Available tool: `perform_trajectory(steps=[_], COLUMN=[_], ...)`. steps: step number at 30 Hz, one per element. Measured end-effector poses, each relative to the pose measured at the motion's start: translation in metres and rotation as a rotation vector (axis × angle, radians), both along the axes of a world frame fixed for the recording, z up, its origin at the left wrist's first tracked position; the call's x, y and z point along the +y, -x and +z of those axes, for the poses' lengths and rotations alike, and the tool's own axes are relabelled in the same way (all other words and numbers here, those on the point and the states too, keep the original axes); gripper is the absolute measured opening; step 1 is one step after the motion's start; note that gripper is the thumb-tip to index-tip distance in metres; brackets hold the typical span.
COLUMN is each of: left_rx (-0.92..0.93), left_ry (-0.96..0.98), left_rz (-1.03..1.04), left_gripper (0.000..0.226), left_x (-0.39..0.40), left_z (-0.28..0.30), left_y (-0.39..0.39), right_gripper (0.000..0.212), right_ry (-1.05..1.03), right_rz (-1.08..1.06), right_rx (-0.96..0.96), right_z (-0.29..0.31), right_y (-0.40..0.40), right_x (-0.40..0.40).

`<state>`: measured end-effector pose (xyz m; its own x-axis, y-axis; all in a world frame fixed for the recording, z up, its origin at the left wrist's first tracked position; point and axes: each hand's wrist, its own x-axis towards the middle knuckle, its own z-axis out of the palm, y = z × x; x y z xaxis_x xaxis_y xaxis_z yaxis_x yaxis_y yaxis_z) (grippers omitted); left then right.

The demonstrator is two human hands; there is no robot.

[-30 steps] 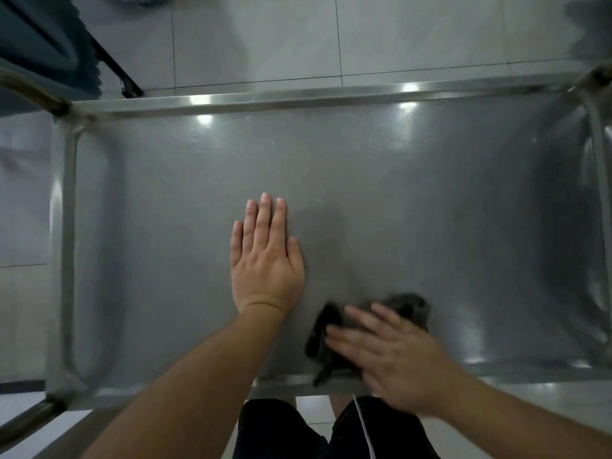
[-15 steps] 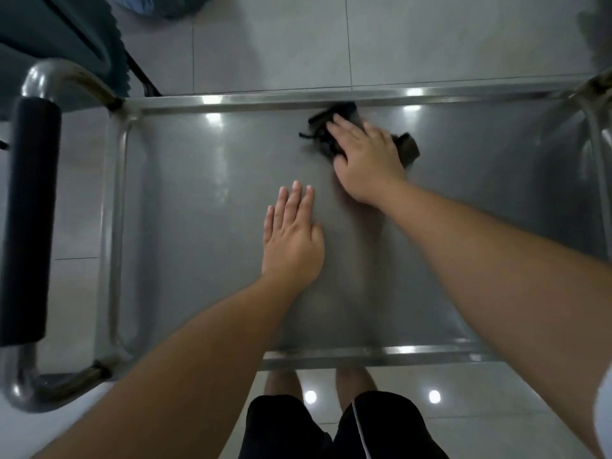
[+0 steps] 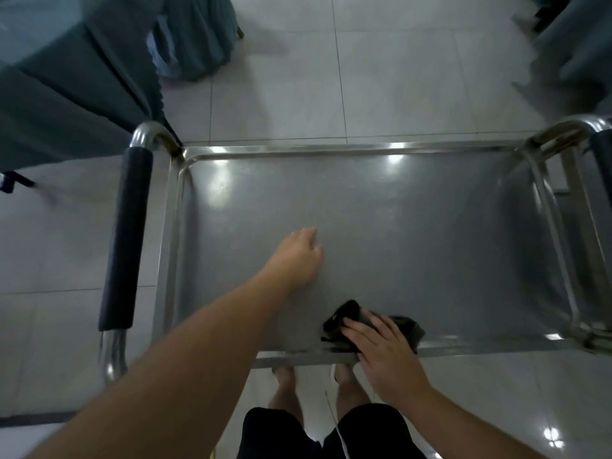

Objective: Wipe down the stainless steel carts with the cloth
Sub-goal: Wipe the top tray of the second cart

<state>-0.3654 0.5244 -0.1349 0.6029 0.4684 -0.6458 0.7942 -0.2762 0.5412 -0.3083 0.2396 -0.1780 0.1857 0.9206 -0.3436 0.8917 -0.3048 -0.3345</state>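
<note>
Now: right hand [image 3: 387,356] presses cloth [image 3: 344,318] | cart [image 3: 397,226] near edge

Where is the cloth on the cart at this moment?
In the head view the cloth lies at the near edge of the cart, right of centre, under the fingers of the right hand.

The stainless steel cart [image 3: 381,220] fills the middle of the frame, its flat grey top tray rimmed by a shiny raised edge, with a black-padded handle at the left and right ends. The dark cloth [image 3: 344,318] lies crumpled at the tray's lower edge, right of centre.
</note>
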Motion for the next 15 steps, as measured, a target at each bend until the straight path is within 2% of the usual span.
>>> perform_trajectory(steps=[4, 6, 10, 12, 15], left_rx=[0.074, 0.106, 0.177, 0.196, 0.192], left_ry=[0.019, 0.032, 0.039, 0.031, 0.016], left_rz=[-0.077, -0.103, -0.215, -0.264, -0.28], left_gripper=[0.055, 0.055, 0.055, 0.055, 0.057], left_x=[-0.02, -0.027, -0.043, -0.05, -0.062], left_z=[0.005, 0.008, 0.016, 0.02, 0.027], left_y=[0.044, 0.065, 0.106, 0.123, 0.143], right_gripper=[0.043, 0.049, 0.048, 0.044, 0.036], right_ry=[0.017, 0.114, 0.341, 0.454, 0.507], right_rz=[-0.017, -0.037, -0.233, -0.217, -0.166], right_rx=[-0.041, -0.015, 0.149, 0.223, 0.279], right_z=[0.018, 0.03, 0.062, 0.078, 0.095], right_y=[0.023, 0.029, 0.032, 0.033, 0.042], right_x=[-0.004, 0.0, 0.022, 0.036, 0.052])
